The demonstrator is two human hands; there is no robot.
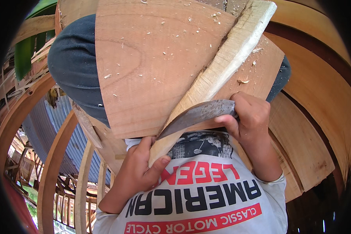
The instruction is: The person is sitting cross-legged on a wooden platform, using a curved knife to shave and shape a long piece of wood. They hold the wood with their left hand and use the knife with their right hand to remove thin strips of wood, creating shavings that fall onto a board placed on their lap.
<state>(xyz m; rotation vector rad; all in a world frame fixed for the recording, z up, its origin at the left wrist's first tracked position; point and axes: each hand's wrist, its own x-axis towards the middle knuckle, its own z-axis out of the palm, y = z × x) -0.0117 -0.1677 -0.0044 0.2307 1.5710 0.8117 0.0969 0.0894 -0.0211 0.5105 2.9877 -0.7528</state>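
A long pale piece of wood [218,74] with a rough brown edge lies slantwise over a broad flat board [152,58] on my lap. My left hand [138,165] is wrapped round its near end, close to my shirt. In my right hand [251,115] is a knife, its handle hidden in the fist. The dark, curved knife blade [199,115] crosses the wood piece, tip toward my left fingers. Whether those fingers touch the tip, I cannot tell.
Small wood shavings [243,82] are scattered on the board. My dark-trousered knee [76,66] sticks out at its left. Wooden planks [300,136] form the floor on the right. Wooden railing bars [58,167] stand at the left, with corrugated metal sheeting [72,132] beyond.
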